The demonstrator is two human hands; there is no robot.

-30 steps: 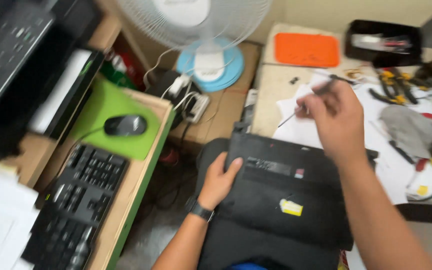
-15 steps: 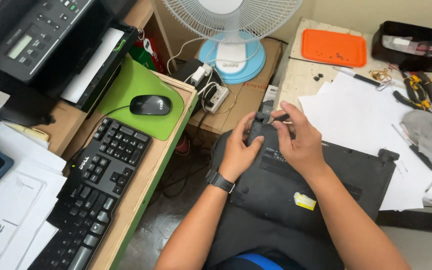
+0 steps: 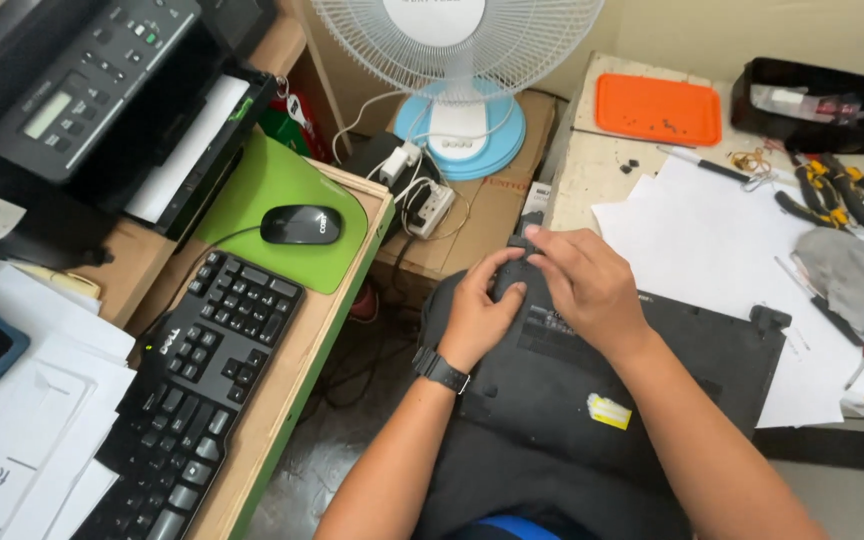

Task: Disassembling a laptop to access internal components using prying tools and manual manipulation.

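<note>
A black laptop (image 3: 592,385) lies upside down across my lap and the table edge, with a small yellow sticker (image 3: 610,411) on its base. My left hand (image 3: 479,312), with a black wristwatch, grips the laptop's far left corner. My right hand (image 3: 584,285) rests beside it, fingers pinching at the same corner. Both hands touch the laptop. What the fingertips hold is hidden.
A black keyboard (image 3: 192,390), a mouse (image 3: 301,224) on a green pad and a printer (image 3: 102,110) stand on the desk at left. A white fan (image 3: 460,70) stands ahead. On the right table lie white paper (image 3: 722,250), an orange tray (image 3: 658,108), pliers (image 3: 832,190), a grey cloth (image 3: 847,275).
My right hand came back from the table at right and joined my left hand at the laptop's far left corner. The view has tilted and moved closer.
</note>
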